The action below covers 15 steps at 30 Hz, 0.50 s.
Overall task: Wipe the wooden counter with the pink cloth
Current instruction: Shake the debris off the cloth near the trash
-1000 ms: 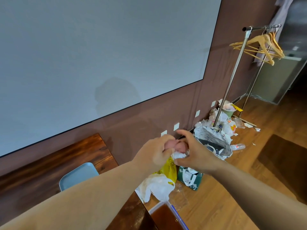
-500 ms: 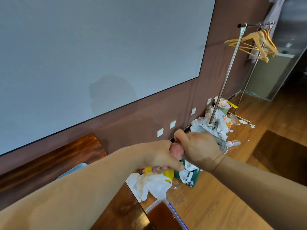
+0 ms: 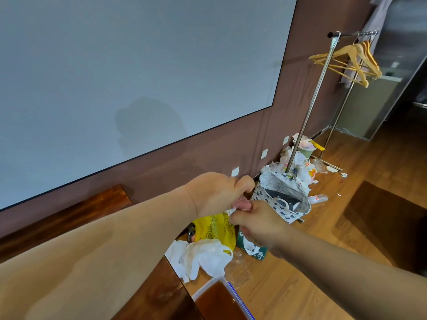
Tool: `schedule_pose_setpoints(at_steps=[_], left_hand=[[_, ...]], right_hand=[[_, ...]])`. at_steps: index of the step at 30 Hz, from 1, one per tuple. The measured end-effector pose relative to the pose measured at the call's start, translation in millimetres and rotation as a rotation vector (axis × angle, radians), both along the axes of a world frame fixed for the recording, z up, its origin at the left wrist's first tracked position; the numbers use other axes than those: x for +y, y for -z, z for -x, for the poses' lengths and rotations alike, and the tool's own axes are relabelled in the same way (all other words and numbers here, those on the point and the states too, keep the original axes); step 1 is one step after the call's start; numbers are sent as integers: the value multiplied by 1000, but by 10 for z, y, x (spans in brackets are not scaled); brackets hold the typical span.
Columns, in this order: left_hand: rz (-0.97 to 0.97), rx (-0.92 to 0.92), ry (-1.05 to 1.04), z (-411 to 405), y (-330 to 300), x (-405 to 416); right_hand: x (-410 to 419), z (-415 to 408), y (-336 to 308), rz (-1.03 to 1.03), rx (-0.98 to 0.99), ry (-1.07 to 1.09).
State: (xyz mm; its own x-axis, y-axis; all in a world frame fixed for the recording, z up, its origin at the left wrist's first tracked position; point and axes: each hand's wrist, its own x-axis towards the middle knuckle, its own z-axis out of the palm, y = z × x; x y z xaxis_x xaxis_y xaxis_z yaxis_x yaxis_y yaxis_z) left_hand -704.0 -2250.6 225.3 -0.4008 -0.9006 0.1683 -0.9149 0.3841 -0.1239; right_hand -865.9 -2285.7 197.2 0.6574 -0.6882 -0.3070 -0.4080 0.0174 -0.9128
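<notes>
Both of my hands are held out in front of me, past the end of the dark wooden counter (image 3: 69,218). Between them is the pink cloth (image 3: 242,204), bunched small, with only a ribbed pink patch and a white corner showing. My left hand (image 3: 217,192) grips its upper part in a curled fist. My right hand (image 3: 258,225) pinches its lower end from underneath. My left forearm covers most of the counter top.
A clear plastic tub (image 3: 221,301) of brown liquid stands below my arms. White and yellow bags (image 3: 208,245) and a spotted fabric bin (image 3: 282,199) crowd the wooden floor by the wall. A metal clothes rack (image 3: 309,107) with wooden hangers stands at the right.
My hands have separated slightly: the right hand dropped below the left, and more of the pink cloth shows between them. The view has shifted a little to the right.
</notes>
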Motion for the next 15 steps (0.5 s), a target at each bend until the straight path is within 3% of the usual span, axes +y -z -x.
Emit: schedule_pose_setpoints(at_steps=[2, 6, 15], left_hand=[[11, 13, 6, -17, 10, -45], [16, 69, 26, 8, 54, -104], [137, 280, 28, 91, 174, -131]], right_hand=[[12, -6, -17, -217, -67, 19], [17, 18, 10, -454, -160, 21], [20, 28, 105, -734, -340, 30]])
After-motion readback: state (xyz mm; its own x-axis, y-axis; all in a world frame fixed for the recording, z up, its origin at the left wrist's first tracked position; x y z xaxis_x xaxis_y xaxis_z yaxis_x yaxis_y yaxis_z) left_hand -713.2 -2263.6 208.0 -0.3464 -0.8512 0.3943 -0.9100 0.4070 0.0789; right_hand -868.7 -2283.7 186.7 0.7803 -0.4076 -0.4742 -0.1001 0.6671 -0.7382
